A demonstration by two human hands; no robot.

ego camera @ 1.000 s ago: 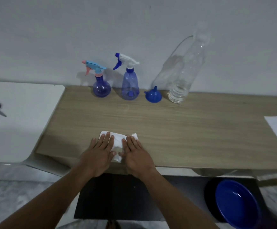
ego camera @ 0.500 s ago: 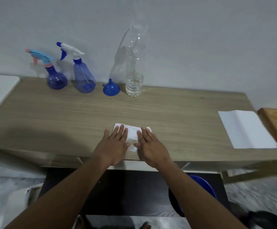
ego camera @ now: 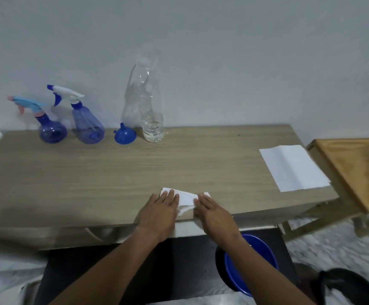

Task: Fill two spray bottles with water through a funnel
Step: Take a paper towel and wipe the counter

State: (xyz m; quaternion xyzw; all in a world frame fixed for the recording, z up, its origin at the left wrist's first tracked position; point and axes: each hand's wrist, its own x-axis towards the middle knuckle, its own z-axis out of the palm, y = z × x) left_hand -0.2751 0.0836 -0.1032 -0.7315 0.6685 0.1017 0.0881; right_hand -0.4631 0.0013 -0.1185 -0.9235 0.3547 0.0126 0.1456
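Both hands lie flat, palms down, on a small folded white paper towel [ego camera: 186,198] at the near edge of the light wood-grain table [ego camera: 135,172]. The left hand [ego camera: 160,213] covers the towel's left part, its fingers [ego camera: 170,195] stretched out and close together, gripping nothing; the right hand [ego camera: 214,213] presses the towel's right part, its fingers likewise extended and open rather than curled around anything. A strip of the towel shows between the two hands. Along the far edge of the table, against the pale wall, stand the task's things in a row: at the left a round-bellied dark blue spray bottle with a light blue and pink trigger head [ego camera: 51,130], just beside it a cone-shaped translucent blue spray bottle with a white and blue trigger head [ego camera: 87,124], then a small blue plastic funnel [ego camera: 124,134] resting mouth-down with its spout up, and next to it a tall clear plastic bottle [ego camera: 151,119] holding a little water at the bottom. All are well apart from the hands. A larger white paper sheet [ego camera: 293,167] lies flat at the table's right end, near a second, orange-toned wooden surface [ego camera: 359,172]. Below the table's near edge, a blue plastic basin [ego camera: 260,260] sits on the floor.
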